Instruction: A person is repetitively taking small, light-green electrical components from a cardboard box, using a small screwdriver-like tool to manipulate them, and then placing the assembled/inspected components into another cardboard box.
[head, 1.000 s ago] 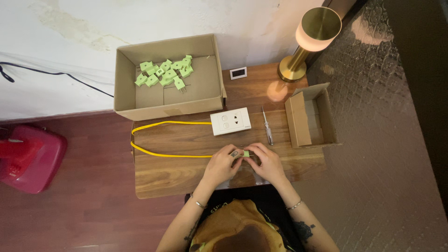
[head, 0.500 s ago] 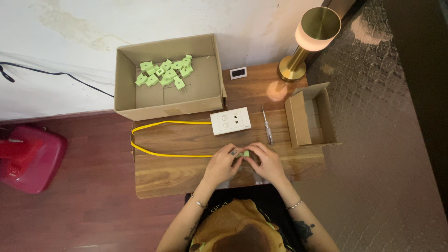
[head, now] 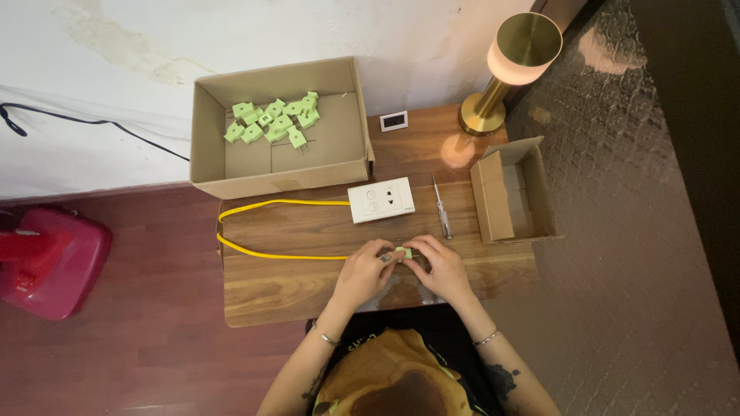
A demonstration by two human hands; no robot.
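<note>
Pinching a small green plug (head: 402, 253) between both the left hand (head: 368, 271) and the right hand (head: 439, 266) at the bench (head: 308, 293) front, the person seems mid-assembly, with the screwdriver (head: 442, 206) at one o'clock the likely next reach.

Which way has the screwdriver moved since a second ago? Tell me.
No. The screwdriver still lies between the white socket plate and the small cardboard box, same spot and angle.

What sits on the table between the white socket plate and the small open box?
A screwdriver lies alone between the white socket plate and the small box, seen in the head view.
</note>
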